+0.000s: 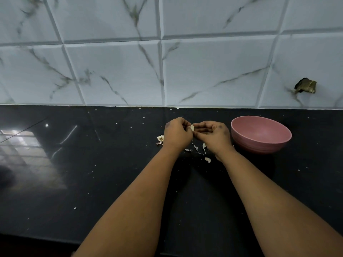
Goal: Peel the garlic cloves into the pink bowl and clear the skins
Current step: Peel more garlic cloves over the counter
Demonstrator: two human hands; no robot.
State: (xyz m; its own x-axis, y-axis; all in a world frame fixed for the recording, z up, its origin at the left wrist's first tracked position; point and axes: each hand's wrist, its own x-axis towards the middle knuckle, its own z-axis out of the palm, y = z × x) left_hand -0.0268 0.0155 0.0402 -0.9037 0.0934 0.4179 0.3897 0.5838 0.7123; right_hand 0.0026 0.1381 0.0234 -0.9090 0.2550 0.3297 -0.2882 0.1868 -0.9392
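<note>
so both hands meet over the counter [111,182], left hand [177,133] and right hand [213,135] each with fingers curled in, pinching one garlic clove [192,127] between them at fingertip level. clove looks small, light and firm, with dry papery skin that should tear and flake easily; likely a bit slick once bare, so best held by the ends with the pads while a nail lifts the skin from the tip. pink bowl [260,135] sits just right of the right hand, inside looks bare from this angle. skins [205,146] lie scattered under and just behind the hands, very light, would blow or stick to fingers. garlic stub [160,138] rests just left of the left hand. peeling looks mid-way; skins not yet cleared.
</note>
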